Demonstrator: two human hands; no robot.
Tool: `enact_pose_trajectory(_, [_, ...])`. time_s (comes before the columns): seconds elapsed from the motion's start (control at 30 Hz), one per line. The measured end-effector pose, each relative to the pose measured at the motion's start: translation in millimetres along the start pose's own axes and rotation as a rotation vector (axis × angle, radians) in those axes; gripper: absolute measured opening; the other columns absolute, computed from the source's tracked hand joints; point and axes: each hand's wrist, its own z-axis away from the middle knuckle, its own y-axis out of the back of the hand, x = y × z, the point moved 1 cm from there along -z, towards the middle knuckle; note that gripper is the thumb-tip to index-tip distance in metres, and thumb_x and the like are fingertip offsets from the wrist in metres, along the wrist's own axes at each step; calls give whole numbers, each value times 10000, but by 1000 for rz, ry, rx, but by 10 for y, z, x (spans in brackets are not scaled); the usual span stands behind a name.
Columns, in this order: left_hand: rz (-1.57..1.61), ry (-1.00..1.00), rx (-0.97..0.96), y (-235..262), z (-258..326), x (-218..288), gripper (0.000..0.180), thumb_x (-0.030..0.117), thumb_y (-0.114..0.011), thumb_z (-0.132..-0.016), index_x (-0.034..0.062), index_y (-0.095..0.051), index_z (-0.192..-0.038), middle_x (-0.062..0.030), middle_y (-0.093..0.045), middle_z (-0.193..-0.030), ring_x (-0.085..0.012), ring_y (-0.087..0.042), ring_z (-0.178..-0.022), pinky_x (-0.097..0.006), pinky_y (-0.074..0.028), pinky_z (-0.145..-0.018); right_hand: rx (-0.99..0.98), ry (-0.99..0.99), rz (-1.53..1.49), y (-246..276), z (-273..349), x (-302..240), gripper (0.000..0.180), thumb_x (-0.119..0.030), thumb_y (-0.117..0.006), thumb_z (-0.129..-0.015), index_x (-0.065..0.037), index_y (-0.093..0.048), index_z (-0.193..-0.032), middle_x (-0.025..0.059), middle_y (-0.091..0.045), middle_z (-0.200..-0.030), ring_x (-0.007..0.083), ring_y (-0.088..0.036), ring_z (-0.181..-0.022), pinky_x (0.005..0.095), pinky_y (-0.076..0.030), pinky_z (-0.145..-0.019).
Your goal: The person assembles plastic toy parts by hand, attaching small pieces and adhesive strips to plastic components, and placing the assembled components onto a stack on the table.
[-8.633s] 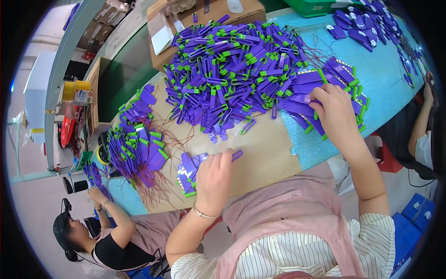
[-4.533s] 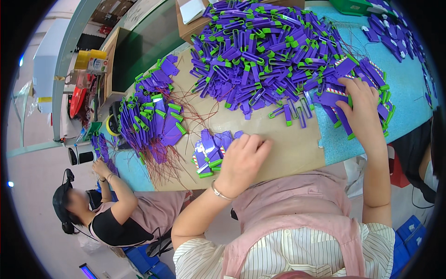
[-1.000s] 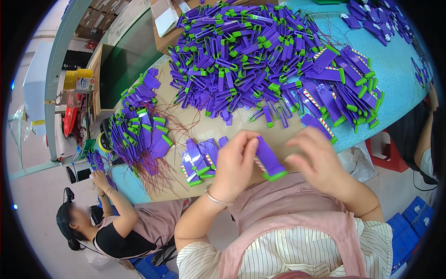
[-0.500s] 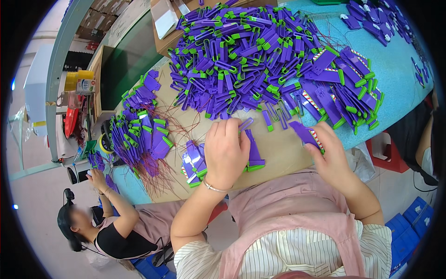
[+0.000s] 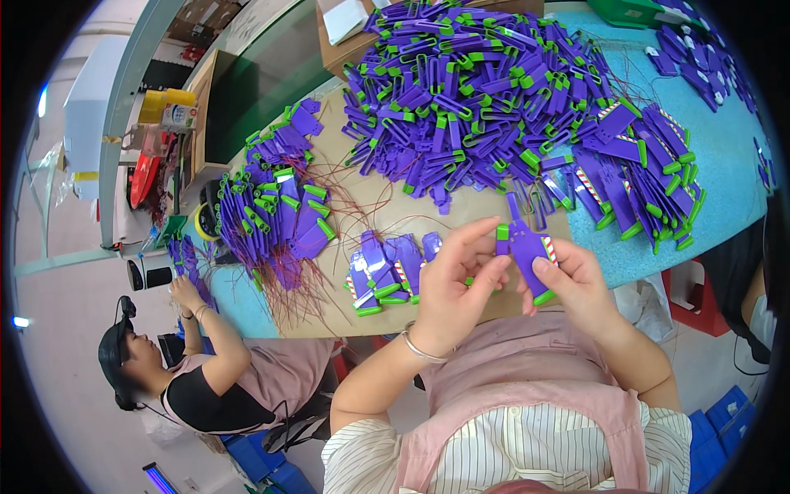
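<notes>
My right hand [image 5: 572, 284] grips a flat purple plastic piece [image 5: 527, 251] with a green lower end and a red-and-white striped edge. Against that piece's upper left side is a small purple clip [image 5: 502, 243] with a green end, between the thumb and forefinger of my left hand [image 5: 461, 284]. Left of my left hand, several similar purple pieces [image 5: 383, 267] with green ends and striped edges lie in a row on the tabletop. Beyond my hands rises a big heap of purple loop clips with green ends [image 5: 461, 99].
More striped purple pieces [image 5: 638, 173] are piled at the right. To the left lie purple pieces tangled with thin reddish wires [image 5: 271, 214]. A co-worker [image 5: 222, 362] sits at the left. A cardboard box [image 5: 333, 53] stands behind the heap; a red stool [image 5: 695, 300] is at right.
My left hand has left the row of pieces and moved right, now with a clip. The striped piece in my right hand has turned more upright, and both hands have come together.
</notes>
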Motion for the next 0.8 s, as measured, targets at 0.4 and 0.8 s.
enact_pose_trajectory(0.4, [-513,-314,-334,301,-10,166,372,32,-693,-844,43,-624,-1210,-84,-636,-971,-153,-627,-775,-276,-529,-653,-160,-29,561,-56,28,-88,122,-121,-586,-934,-12,-607,-884,50,-602,-718,142,-583,-637,279,-450,-581])
enact_pose_trajectory(0.8, [-348,-53,-168,140,-17,77,198,172,-712,-835,21,-597,-779,-78,-529,-734,-197,-528,-702,-329,-432,-636,-112,164,626,-298,-108,-84,746,-31,-660,-834,-98,-307,-1487,220,-620,-1106,379,-629,-988,407,-487,-886])
